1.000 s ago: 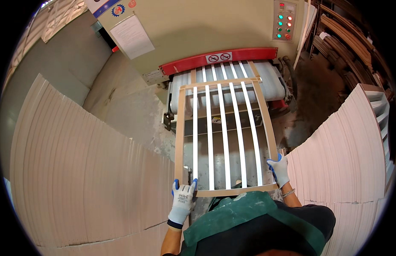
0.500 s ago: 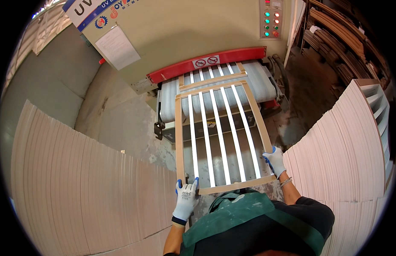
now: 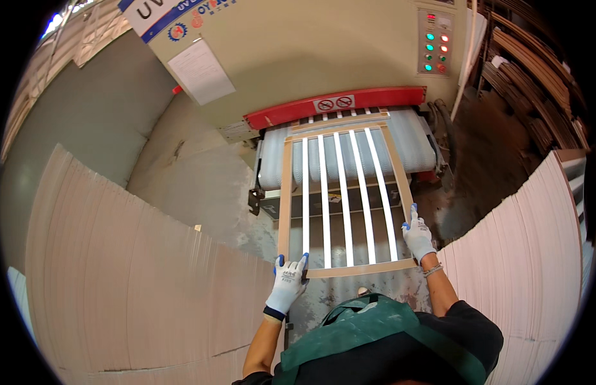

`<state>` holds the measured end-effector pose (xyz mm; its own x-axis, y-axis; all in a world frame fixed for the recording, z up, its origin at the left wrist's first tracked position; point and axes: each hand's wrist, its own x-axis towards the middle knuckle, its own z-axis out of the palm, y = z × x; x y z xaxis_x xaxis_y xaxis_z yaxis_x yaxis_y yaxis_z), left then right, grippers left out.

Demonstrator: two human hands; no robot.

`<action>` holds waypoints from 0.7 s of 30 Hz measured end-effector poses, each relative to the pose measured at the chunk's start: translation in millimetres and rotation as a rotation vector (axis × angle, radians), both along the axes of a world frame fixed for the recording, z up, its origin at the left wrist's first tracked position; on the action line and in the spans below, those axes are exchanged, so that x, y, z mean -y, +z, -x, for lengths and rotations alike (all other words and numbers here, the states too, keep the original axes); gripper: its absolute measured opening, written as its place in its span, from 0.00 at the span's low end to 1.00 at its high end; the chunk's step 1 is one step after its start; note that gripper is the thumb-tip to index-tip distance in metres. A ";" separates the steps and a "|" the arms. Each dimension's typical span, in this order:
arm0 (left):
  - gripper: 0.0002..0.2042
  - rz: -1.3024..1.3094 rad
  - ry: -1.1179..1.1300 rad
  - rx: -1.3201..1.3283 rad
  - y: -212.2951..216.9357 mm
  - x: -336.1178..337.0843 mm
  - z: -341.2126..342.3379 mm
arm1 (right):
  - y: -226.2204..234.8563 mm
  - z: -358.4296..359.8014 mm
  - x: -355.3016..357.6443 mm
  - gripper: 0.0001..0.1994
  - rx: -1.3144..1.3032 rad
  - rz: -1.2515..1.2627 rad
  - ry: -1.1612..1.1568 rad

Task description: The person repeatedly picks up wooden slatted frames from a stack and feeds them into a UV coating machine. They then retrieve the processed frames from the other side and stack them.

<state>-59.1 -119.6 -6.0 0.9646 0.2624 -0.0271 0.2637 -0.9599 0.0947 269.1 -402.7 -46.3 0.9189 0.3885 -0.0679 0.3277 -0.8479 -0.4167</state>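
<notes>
A rectangular slatted frame (image 3: 360, 268) with brown rails and several white slats lies with its far end on the grey mesh conveyor belt (image 3: 272, 165); its near end reaches out toward me. My left hand (image 3: 288, 282), in a white work glove with blue fingertips, is closed on its near left corner. At the lower right rail my right hand (image 3: 418, 237), gloved the same way, holds the side with its index finger stretched along the rail. Just beyond, a second slatted frame (image 3: 340, 120) passes under the red guard bar (image 3: 272, 117).
A beige machine (image 3: 323, 45) with a lit button panel (image 3: 436, 48) stands ahead. Tall stacks of pale panels flank me, one on the left (image 3: 137, 269) and one on the right (image 3: 510, 256). Brown boards (image 3: 522, 58) are piled at the far right.
The slatted frame and both hands have moved forward, farther over the belt. The second frame has slid deeper under the red bar. My right index finger has straightened along the rail.
</notes>
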 end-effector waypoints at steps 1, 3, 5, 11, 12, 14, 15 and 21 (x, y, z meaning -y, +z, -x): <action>0.39 -0.005 0.012 -0.033 0.0 -2.7 -3.6 | -1.2 -3.7 -4.4 0.40 0.031 0.019 0.006; 0.37 -0.019 0.031 -0.072 1.4 -4.7 -9.7 | -6.1 -10.6 -9.7 0.38 0.115 0.024 0.023; 0.36 -0.050 0.064 -0.032 7.0 -3.8 -12.1 | -13.3 -20.2 -15.1 0.39 0.136 0.025 0.035; 0.29 -0.199 0.159 0.225 88.0 -8.2 27.5 | -46.6 -58.9 -29.9 0.42 0.148 -0.045 0.077; 0.28 -0.271 0.202 0.271 113.8 -15.3 42.6 | -54.7 -67.8 -33.0 0.41 0.168 -0.046 0.095; 0.26 -0.490 0.330 0.318 174.0 -24.9 84.2 | -75.4 -86.6 -51.1 0.41 0.196 -0.076 0.153; 0.26 -0.641 0.405 0.336 203.7 -18.5 108.8 | -86.6 -96.0 -50.5 0.41 0.262 -0.079 0.180; 0.28 -1.576 0.926 0.444 349.0 60.9 277.9 | -130.9 -141.4 -55.9 0.40 0.275 -0.159 0.292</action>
